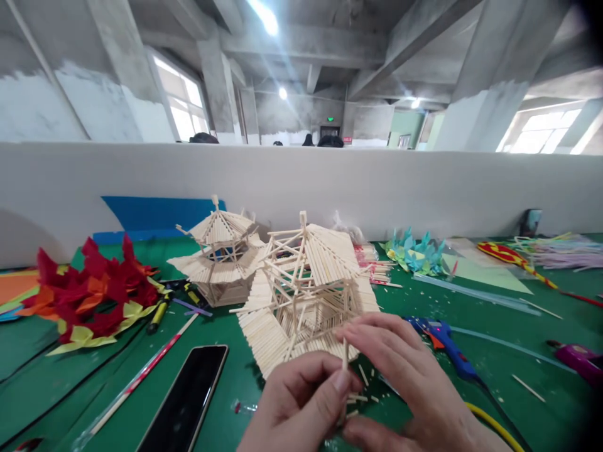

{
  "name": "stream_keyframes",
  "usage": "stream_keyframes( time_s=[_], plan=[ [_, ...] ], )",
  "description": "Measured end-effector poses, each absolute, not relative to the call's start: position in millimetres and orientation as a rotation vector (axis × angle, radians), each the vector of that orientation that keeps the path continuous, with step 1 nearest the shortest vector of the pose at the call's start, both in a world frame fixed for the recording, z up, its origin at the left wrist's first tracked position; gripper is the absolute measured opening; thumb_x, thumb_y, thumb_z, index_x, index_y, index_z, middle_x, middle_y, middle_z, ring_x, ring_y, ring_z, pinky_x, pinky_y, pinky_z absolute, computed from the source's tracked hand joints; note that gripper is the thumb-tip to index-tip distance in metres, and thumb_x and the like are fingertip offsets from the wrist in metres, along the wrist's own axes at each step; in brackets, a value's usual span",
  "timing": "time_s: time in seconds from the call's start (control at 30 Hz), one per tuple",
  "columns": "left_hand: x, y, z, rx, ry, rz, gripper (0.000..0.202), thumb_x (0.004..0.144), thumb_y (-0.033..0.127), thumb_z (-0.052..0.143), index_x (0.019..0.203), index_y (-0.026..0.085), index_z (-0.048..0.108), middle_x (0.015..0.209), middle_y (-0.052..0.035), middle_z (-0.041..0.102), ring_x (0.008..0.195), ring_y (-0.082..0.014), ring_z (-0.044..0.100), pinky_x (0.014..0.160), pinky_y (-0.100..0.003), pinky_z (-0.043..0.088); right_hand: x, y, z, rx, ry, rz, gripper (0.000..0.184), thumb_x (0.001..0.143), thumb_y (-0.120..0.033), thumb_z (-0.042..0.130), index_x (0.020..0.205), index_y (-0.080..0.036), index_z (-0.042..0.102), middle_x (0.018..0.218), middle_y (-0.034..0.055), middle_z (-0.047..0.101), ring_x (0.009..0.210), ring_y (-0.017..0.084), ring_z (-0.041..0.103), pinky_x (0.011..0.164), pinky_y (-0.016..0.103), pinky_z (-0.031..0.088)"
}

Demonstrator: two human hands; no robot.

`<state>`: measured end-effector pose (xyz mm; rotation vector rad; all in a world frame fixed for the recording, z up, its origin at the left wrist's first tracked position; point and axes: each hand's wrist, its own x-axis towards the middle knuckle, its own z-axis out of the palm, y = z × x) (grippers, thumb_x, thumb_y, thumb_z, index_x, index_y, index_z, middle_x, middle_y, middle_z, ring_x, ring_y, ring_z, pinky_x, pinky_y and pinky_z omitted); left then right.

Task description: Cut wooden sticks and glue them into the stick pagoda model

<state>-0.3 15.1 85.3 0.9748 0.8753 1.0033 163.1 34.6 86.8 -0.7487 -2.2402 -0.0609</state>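
Note:
My left hand [306, 402] pinches a short thin wooden stick [345, 355], held upright between thumb and fingers. Close on its right, my right hand [400, 376] has its fingers stretched out and the thumb apart, with fingertips by the stick's top end; whether they touch it I cannot tell. Just beyond both hands stands a pavilion model [330, 257] built of wooden sticks, its roof partly covered and partly bare frame. Behind it to the left is a second stick pavilion [221, 263] with fuller roofs. Stick offcuts [362, 375] lie under my hands.
A phone [186, 402] and a wrapped stick bundle [141, 370] lie left of my hands. Red paper flowers [101, 292] stand further left. To the right are a blue glue gun [447, 345], clear glue sticks [475, 292] and teal paper flowers [417, 251]. A white partition [301, 172] closes the back.

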Motion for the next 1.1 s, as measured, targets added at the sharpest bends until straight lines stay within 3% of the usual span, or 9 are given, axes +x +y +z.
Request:
stream_keyframes(
  time_s=[0.17,0.47,0.6,0.67,0.77,0.93,1.1],
  plan=[
    [-12,30,100,1.053,0.947,1.053,0.022,0.069,0.037,0.063,0.064,0.016,0.062,0.051,0.0045,0.044,0.048,-0.0061,0.034,0.046,-0.019,0.024,149,48,110,-0.759,-2.222,-0.103,0.065,0.074,-0.04,0.057,0.128,-0.021,0.028,0.124,0.0065,0.05,0.115,0.023,0.041,0.093,0.038,0.038],
    [-26,62,117,1.203,0.911,1.092,0.023,0.071,0.037,0.06,0.062,0.015,0.06,0.047,0.0049,0.042,0.046,-0.0064,0.034,0.045,-0.019,0.029,132,68,124,-0.764,-2.204,-0.074,0.069,0.073,-0.033,0.057,0.13,-0.021,0.023,0.124,0.0058,0.049,0.118,0.023,0.037,0.097,0.04,0.035],
    [-40,64,110,1.348,1.011,1.191,0.016,0.076,0.033,0.056,0.079,0.019,0.062,0.055,0.0041,0.049,0.048,-0.0066,0.039,0.044,-0.018,0.033,133,84,122,-0.797,-2.186,0.023,0.074,0.071,-0.029,0.058,0.133,-0.021,0.017,0.13,0.0032,0.043,0.122,0.02,0.032,0.103,0.037,0.027],
    [-50,64,107,1.585,1.111,1.295,0.015,0.077,0.027,0.055,0.09,0.022,0.06,0.068,0.0023,0.057,0.057,-0.0087,0.049,0.051,-0.019,0.04,134,93,122,-0.81,-2.197,0.019,0.077,0.07,-0.028,0.058,0.133,-0.019,0.016,0.13,0.0026,0.043,0.124,0.019,0.028,0.105,0.036,0.022],
    [-65,69,104,2.124,1.173,1.483,0.024,0.077,0.015,0.053,0.099,0.023,0.056,0.08,-0.0001,0.057,0.076,-0.0131,0.055,0.065,-0.022,0.044,134,106,123,-0.806,-2.231,-0.023,0.08,0.069,-0.025,0.058,0.134,-0.015,0.013,0.13,0.0037,0.044,0.125,0.019,0.025,0.106,0.037,0.019],
    [-74,91,95,2.804,1.07,1.537,0.037,0.074,0.002,0.047,0.107,0.017,0.053,0.092,-0.0059,0.056,0.083,-0.0164,0.051,0.072,-0.029,0.043,130,117,122,-0.82,-2.302,-0.075,0.081,0.068,-0.025,0.055,0.135,-0.014,0.012,0.129,0.0048,0.045,0.124,0.021,0.026,0.104,0.041,0.022],
    [-71,102,86,2.996,1.096,1.474,0.036,0.076,0.006,0.045,0.109,0.018,0.054,0.103,-0.009,0.056,0.099,-0.0236,0.045,0.085,-0.04,0.033,127,119,120,-0.811,-2.349,-0.156,0.081,0.068,-0.027,0.054,0.135,-0.013,0.011,0.128,0.0056,0.046,0.125,0.021,0.024,0.104,0.04,0.022]
  ],
)
